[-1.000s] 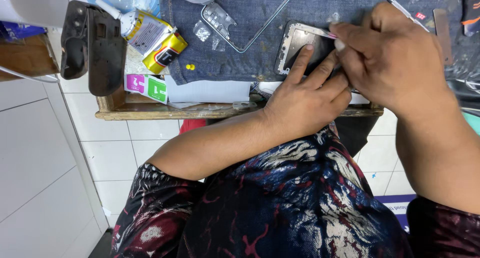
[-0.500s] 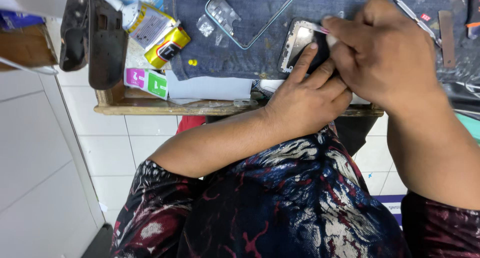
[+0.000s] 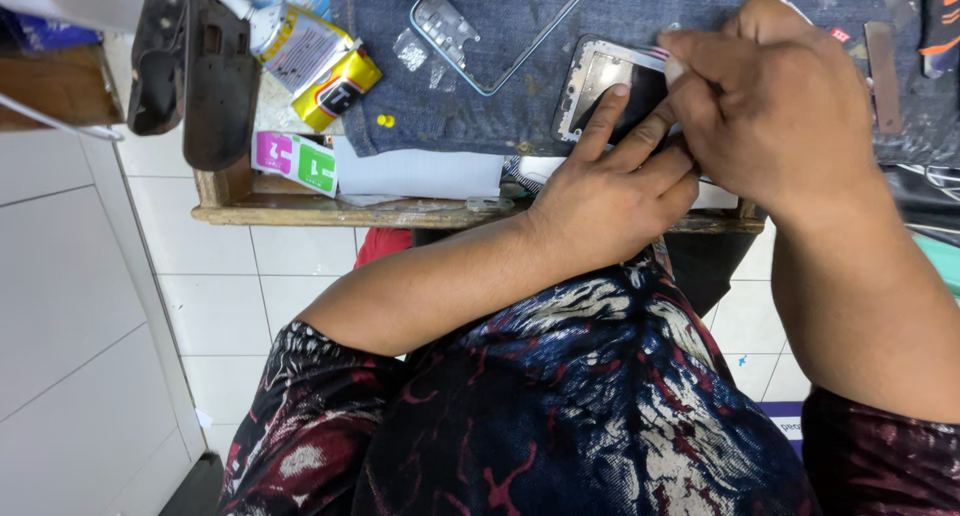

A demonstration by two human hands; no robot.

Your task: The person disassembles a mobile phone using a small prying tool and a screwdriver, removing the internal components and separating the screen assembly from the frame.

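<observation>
A phone frame (image 3: 600, 86), opened up, lies on the denim cloth (image 3: 500, 36) at the counter (image 3: 330, 214) edge, under both hands. The left hand (image 3: 610, 191) presses its fingers flat on it, likely to keep it from sliding. The right hand (image 3: 775, 111) pinches what seems a thin tool at the frame's upper corner; its tip is hidden. Beyond the left hand lie one loose bezel (image 3: 470, 36), one yellow tube (image 3: 335, 86), and two coloured packets (image 3: 295, 161).

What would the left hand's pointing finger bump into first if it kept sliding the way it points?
Probably the silver edge of the opened phone under the left hand. Past it lies the clear phone frame on denim.
</observation>
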